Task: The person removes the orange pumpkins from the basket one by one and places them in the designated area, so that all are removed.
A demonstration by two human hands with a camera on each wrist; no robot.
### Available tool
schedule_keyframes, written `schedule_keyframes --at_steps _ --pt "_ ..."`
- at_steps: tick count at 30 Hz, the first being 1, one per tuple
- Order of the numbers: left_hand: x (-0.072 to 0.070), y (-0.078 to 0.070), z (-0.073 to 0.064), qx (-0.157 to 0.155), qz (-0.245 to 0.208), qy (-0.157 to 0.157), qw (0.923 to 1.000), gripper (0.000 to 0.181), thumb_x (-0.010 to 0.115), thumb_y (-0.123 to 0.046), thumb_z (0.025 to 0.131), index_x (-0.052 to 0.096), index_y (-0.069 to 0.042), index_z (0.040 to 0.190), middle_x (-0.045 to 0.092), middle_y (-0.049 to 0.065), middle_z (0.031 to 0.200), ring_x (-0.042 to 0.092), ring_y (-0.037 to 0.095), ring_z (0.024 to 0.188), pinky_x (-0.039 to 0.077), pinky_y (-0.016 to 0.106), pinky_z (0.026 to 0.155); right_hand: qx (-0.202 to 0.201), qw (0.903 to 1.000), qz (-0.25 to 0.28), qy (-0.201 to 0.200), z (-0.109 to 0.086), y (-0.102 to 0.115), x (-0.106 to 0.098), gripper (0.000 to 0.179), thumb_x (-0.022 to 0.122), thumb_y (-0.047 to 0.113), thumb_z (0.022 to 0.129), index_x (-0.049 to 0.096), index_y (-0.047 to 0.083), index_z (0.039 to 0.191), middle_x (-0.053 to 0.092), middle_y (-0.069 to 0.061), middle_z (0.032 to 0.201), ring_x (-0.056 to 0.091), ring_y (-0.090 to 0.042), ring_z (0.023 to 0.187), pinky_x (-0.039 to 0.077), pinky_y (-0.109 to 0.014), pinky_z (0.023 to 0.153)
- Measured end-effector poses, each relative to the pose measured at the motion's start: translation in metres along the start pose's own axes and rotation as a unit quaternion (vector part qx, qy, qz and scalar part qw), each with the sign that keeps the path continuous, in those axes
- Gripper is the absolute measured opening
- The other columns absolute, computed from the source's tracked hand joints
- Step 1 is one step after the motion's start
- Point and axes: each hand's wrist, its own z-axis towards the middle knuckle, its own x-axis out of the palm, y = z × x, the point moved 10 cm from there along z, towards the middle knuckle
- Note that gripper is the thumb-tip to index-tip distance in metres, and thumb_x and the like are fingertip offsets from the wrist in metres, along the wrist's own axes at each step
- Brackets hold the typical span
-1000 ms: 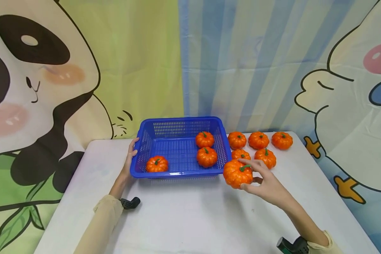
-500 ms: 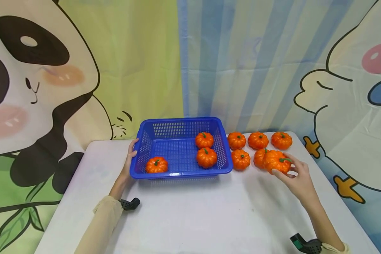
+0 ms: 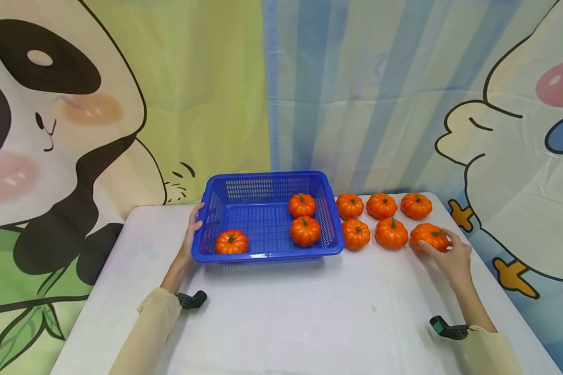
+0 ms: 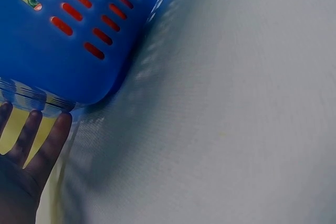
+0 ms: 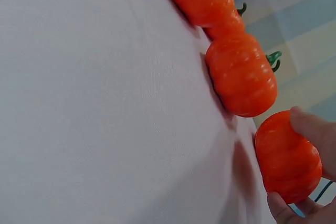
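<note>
My right hand (image 3: 452,258) holds a small orange pumpkin (image 3: 430,237) with a green stem at the right end of the front row. In the right wrist view thumb and fingers lie on opposite sides of this pumpkin (image 5: 287,157), and its shadow falls on the cloth beside it. At the left, my left hand (image 3: 191,232) touches the side of a blue plastic basket (image 3: 267,256). The left wrist view shows straight fingers (image 4: 52,142) with their tips against the basket (image 4: 47,61). Inside the basket are three pumpkins, one at front left (image 3: 232,242) and two along the right side.
Right of the basket, several more pumpkins stand in two rows on the white table (image 3: 281,312); one back-row pumpkin (image 3: 416,206) is near the far right corner. A printed curtain (image 3: 309,94) hangs just behind the table. Each wrist wears a black camera.
My right hand has carried its pumpkin rightward from the basket's front right corner, past the front row, and lowered it at that row's right end. The left hand and basket have stayed put.
</note>
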Motion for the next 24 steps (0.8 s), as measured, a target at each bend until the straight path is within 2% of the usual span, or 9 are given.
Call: schedule_keyframes --at_steps 2,5,9,16,21,24 --pt "0.000 -0.001 0.000 0.003 -0.002 0.001 1.0000 0.056 0.019 -0.020 0.099 0.011 -0.030 0.153 -0.001 0.004 0.163 0.017 0.027 0.143 0.026 0.035 0.112 0.005 0.9999 -0.001 0.012 0.002 0.004 0.003 0.093 0.064 0.057 0.084 0.025 0.006 0.152 0.026 -0.034 0.143 0.033 -0.045 0.121 0.048 -0.057 0.090" --pt "0.000 -0.001 0.001 0.003 -0.004 0.004 1.0000 0.056 0.019 -0.021 0.099 0.010 -0.030 0.153 -0.001 0.005 0.163 0.019 0.027 0.141 0.034 0.024 0.103 0.009 0.9994 -0.003 0.032 0.006 0.008 0.008 0.090 0.062 0.052 0.087 0.022 0.004 0.152 0.022 -0.036 0.144 0.029 -0.049 0.127 0.037 -0.065 0.101" --pt "0.000 0.000 0.001 0.003 -0.004 0.005 1.0000 0.056 0.019 -0.021 0.099 0.010 -0.031 0.153 0.000 0.006 0.163 0.021 0.029 0.140 0.039 0.019 0.097 0.014 0.9989 -0.010 0.044 0.012 0.008 0.011 0.089 0.061 0.049 0.090 0.018 0.003 0.152 0.018 -0.037 0.145 0.027 -0.050 0.128 0.035 -0.065 0.103" --pt "-0.001 0.001 0.000 0.005 0.004 -0.001 1.0000 0.057 0.019 -0.022 0.098 0.009 -0.031 0.154 0.002 0.005 0.163 0.020 0.030 0.141 0.038 0.019 0.097 0.017 0.9987 -0.009 0.048 0.018 0.007 0.014 0.088 0.060 0.046 0.091 0.015 0.002 0.153 0.014 -0.038 0.146 0.026 -0.052 0.129 0.034 -0.066 0.103" --pt "-0.001 0.000 0.000 0.003 0.002 -0.001 1.0000 0.057 0.019 -0.021 0.098 0.010 -0.031 0.153 0.002 0.006 0.163 0.021 0.031 0.141 0.039 0.019 0.097 0.025 0.9980 -0.021 0.055 0.019 0.006 0.015 0.097 0.059 0.052 0.089 0.007 0.003 0.154 0.014 -0.039 0.149 0.024 -0.052 0.133 0.033 -0.066 0.104" --pt "-0.001 0.000 -0.001 0.001 0.007 0.000 1.0000 0.057 0.019 -0.022 0.099 0.009 -0.029 0.154 0.001 0.005 0.163 0.019 0.031 0.143 0.037 0.020 0.098 0.027 0.9983 -0.026 0.044 0.015 0.007 0.008 0.100 0.058 0.055 0.089 0.003 0.004 0.155 0.010 -0.037 0.153 0.020 -0.053 0.138 0.032 -0.068 0.103"
